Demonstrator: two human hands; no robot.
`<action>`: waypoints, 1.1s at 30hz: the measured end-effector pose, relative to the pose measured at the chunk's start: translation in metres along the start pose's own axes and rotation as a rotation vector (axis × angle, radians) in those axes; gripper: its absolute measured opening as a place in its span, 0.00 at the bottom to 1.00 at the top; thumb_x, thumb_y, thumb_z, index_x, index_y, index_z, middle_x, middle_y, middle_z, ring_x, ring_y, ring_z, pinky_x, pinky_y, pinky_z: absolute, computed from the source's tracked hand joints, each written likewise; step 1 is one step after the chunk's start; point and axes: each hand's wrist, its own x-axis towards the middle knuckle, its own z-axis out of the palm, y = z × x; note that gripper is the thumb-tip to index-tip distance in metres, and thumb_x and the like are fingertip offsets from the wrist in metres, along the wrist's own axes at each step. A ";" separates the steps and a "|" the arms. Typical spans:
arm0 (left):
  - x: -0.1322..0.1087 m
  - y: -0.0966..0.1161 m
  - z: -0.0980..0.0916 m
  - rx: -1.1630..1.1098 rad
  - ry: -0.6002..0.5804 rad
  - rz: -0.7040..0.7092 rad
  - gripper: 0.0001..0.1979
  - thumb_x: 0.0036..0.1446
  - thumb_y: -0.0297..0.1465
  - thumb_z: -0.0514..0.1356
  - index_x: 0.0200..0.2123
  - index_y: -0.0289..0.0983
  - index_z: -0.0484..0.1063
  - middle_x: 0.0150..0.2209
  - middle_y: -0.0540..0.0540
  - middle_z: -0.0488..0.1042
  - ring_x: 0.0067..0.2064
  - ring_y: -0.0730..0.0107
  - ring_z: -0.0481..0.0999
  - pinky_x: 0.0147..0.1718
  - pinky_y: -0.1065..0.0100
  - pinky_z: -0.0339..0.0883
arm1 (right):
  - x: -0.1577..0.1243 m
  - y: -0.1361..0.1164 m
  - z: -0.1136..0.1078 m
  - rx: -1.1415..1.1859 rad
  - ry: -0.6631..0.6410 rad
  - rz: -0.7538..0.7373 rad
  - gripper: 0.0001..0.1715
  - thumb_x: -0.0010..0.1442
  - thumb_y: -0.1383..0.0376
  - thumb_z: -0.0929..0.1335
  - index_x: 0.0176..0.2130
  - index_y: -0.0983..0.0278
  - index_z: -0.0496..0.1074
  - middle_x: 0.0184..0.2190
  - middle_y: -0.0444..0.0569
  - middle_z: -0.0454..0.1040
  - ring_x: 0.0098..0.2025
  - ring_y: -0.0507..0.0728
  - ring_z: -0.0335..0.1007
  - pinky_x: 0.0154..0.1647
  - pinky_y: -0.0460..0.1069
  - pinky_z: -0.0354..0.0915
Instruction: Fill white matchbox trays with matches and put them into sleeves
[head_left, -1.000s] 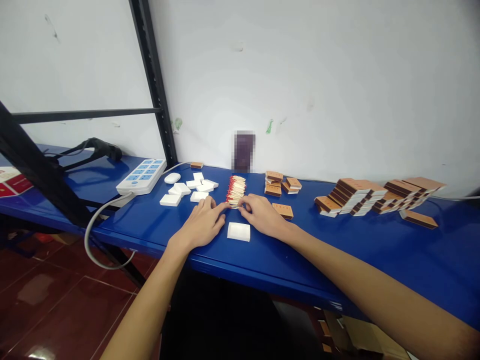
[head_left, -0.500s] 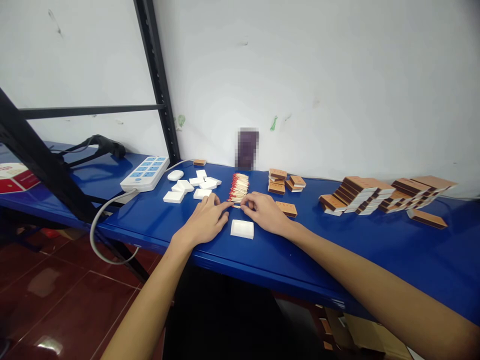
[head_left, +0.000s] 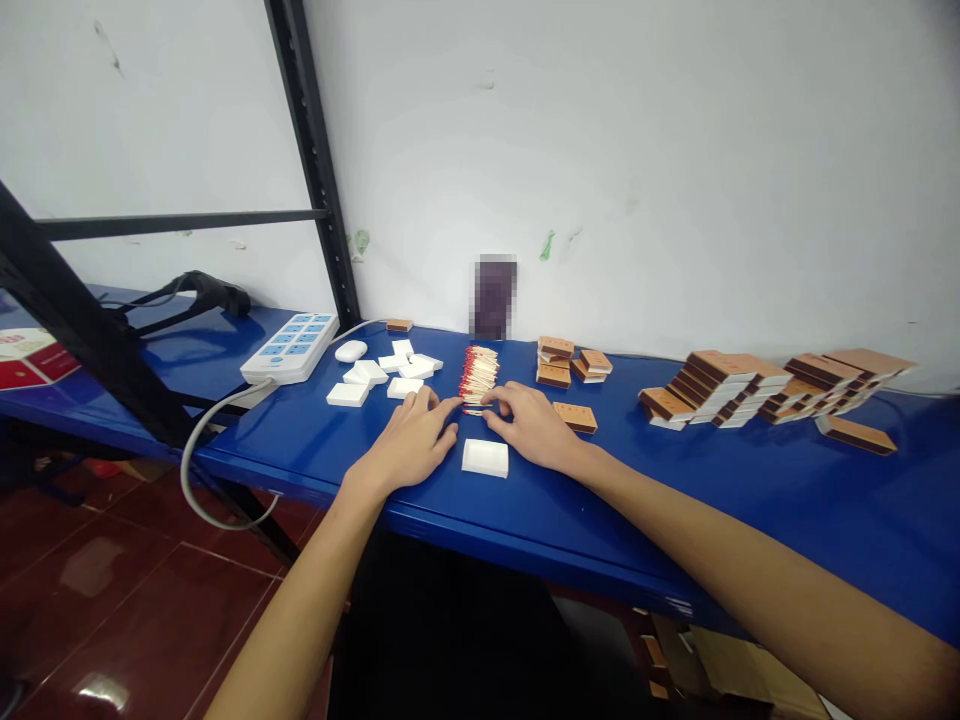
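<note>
A row of red-tipped matches lies on the blue table, with a few loose ones at its near end. My left hand rests to the left, index finger stretched to the red heads there and thumb apart. From the right, my right hand reaches the plain ends, its index finger and thumb slightly apart. No match is visibly gripped by either hand. Just in front of the matches, between my hands, sits an open white matchbox tray, with its hollow side up. Beside my right hand lies a brown matchbox.
Several white trays lie left of the matches, near a white earphone-like case and a power strip. Small piles of matchboxes stand behind my right hand. Larger stacks fill the right. A black shelf post rises at left.
Both hands stay nearly in place. My left index finger has drawn slightly back, and the near matches under my fingertips have shifted a little and show more.
</note>
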 end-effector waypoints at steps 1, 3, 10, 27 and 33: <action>0.000 0.001 0.000 0.004 -0.006 -0.012 0.24 0.66 0.37 0.46 0.62 0.40 0.60 0.48 0.40 0.62 0.49 0.56 0.64 0.50 0.54 0.61 | 0.000 0.000 0.000 -0.002 0.001 -0.001 0.11 0.61 0.65 0.65 0.42 0.65 0.74 0.30 0.46 0.68 0.31 0.52 0.62 0.33 0.47 0.55; 0.000 0.003 -0.001 0.028 -0.009 -0.051 0.25 0.65 0.38 0.46 0.63 0.40 0.59 0.48 0.39 0.61 0.50 0.54 0.62 0.50 0.52 0.60 | 0.000 0.000 0.000 -0.008 -0.002 -0.005 0.12 0.62 0.65 0.65 0.43 0.65 0.74 0.30 0.46 0.68 0.31 0.52 0.62 0.34 0.47 0.55; -0.001 0.004 0.000 0.083 0.011 -0.101 0.24 0.65 0.39 0.45 0.62 0.46 0.61 0.51 0.40 0.62 0.52 0.52 0.59 0.51 0.47 0.56 | 0.000 0.002 0.000 -0.008 -0.024 -0.016 0.14 0.62 0.65 0.64 0.45 0.63 0.76 0.31 0.47 0.67 0.32 0.53 0.62 0.34 0.48 0.56; -0.001 0.003 0.001 0.086 0.004 -0.073 0.22 0.65 0.38 0.45 0.61 0.50 0.61 0.50 0.41 0.61 0.53 0.52 0.59 0.50 0.46 0.56 | -0.001 0.000 0.000 -0.030 -0.021 -0.019 0.18 0.63 0.64 0.64 0.51 0.63 0.74 0.33 0.49 0.68 0.34 0.54 0.63 0.34 0.48 0.56; 0.000 0.002 0.001 0.097 -0.003 -0.077 0.22 0.66 0.38 0.45 0.61 0.53 0.61 0.50 0.42 0.60 0.53 0.51 0.59 0.50 0.47 0.57 | -0.002 0.000 -0.001 -0.025 -0.029 -0.018 0.17 0.63 0.64 0.65 0.50 0.63 0.74 0.34 0.49 0.68 0.34 0.54 0.64 0.34 0.48 0.57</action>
